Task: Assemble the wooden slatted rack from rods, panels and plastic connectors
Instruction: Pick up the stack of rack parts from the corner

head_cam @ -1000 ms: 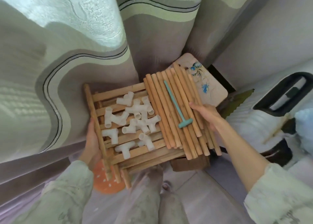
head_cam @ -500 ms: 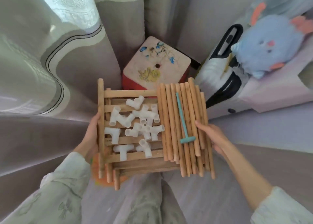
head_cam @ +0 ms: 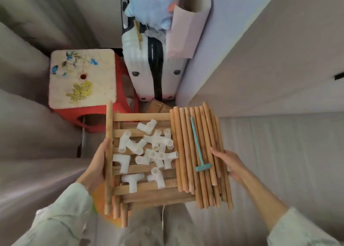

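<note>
Both hands (head_cam: 96, 163) (head_cam: 229, 163) gripping, arms outstretched

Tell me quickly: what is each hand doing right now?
Left hand: grips the left edge of the slatted panels.
Right hand: grips the right side of the wooden rods.

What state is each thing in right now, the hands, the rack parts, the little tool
Left hand: grips the stack's left edge.
Right hand: holds the rods' right side.
Slatted panels: stacked flat, unassembled.
Rods: loose, side by side on the panels.
Plastic connectors: loose pile, none fitted.
Teal mallet: lying on the rods.
</note>
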A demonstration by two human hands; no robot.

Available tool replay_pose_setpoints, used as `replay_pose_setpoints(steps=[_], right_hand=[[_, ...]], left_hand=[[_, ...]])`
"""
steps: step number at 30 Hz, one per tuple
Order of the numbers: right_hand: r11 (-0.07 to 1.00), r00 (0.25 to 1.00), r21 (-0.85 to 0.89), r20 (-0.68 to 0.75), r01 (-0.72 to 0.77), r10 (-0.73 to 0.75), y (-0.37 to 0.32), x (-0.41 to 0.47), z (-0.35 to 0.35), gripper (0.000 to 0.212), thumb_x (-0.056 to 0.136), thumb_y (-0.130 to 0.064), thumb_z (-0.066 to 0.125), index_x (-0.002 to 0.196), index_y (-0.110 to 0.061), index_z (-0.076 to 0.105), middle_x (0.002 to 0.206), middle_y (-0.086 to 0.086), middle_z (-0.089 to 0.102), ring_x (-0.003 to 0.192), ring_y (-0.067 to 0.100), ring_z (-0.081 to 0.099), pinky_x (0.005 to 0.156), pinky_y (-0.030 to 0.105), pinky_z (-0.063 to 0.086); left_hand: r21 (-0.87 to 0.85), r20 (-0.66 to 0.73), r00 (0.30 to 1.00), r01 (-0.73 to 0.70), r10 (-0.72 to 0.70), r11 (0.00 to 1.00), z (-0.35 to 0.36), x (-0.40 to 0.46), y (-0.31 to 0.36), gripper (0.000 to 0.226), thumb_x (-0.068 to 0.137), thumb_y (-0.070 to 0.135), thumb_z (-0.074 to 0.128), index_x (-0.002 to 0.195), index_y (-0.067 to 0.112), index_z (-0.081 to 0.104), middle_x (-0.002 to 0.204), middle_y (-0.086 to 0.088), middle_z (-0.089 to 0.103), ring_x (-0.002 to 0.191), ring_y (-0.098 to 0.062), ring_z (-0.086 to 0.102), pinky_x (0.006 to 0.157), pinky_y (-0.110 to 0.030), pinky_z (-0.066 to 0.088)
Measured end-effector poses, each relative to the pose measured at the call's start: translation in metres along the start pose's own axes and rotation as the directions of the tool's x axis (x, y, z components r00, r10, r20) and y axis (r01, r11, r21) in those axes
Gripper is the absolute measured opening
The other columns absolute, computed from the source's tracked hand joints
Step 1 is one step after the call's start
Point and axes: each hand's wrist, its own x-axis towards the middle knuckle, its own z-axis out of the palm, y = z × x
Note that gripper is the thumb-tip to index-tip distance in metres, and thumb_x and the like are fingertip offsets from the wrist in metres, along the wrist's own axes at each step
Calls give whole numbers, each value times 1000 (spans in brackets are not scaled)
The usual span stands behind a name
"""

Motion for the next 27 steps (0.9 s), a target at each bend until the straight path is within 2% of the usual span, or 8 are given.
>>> replay_pose_setpoints(steps=[5,11,16,18,20,23,25,27], right_hand=[[980,997,195,-61,-26,38,63,-12,-47,53,83,-41,66,123,-8,53,94,-6,60,82,6,55,60,25,41],[915,985,397,-119,-66,122,150,-11,-97,45,83,-42,65,114,-11,53,94,-5,59,82,8,55,72,31,43],[847,958,527,-200,-72,206,219,7,-129,34,85,-38,65,105,-14,51,89,-3,59,81,14,56,76,34,45],[823,946,562,-214,-86,244,245,22,-136,40,83,-42,65,109,-15,51,93,-3,58,95,21,55,92,44,44],[783,931,614,-224,-96,290,268,42,-140,53,79,-45,66,119,-13,52,103,1,59,108,27,52,101,47,38],[706,904,701,-229,-104,361,302,82,-138,63,79,-43,67,128,-9,50,125,10,56,116,30,49,102,49,35],[656,890,748,-225,-103,397,327,117,-129,64,80,-43,67,130,-8,48,130,12,53,117,31,48,101,49,35],[618,878,780,-224,-99,423,353,162,-115,64,80,-44,66,130,-8,48,130,12,53,117,32,48,99,49,36]], left_hand=[[172,83,996,2,-16,985,59,3,-13,50,95,56,34,97,18,66,82,-6,74,87,-25,65,74,-39,49],[405,160,986,-15,-55,914,139,15,-47,54,93,59,35,102,17,67,93,-10,73,90,-27,67,75,-40,51],[568,220,970,-42,-102,822,214,37,-87,53,93,59,37,94,17,69,85,-7,74,82,-24,68,69,-37,51],[634,268,959,-100,-96,767,244,53,-101,53,94,57,35,102,17,69,95,-7,73,90,-24,68,75,-37,52],[679,318,941,-139,-117,721,272,76,-114,54,94,58,34,109,17,67,102,-7,72,97,-24,67,81,-39,52],[742,368,914,-176,-173,646,309,123,-138,56,92,61,36,117,19,65,108,-6,71,104,-26,65,91,-44,50],[771,393,896,-199,-206,605,332,163,-157,58,90,64,37,116,22,65,109,-6,70,105,-26,65,96,-46,48],[808,403,889,-234,-217,541,353,210,-178,57,90,66,37,114,23,67,108,-4,71,103,-24,65,93,-44,49]])
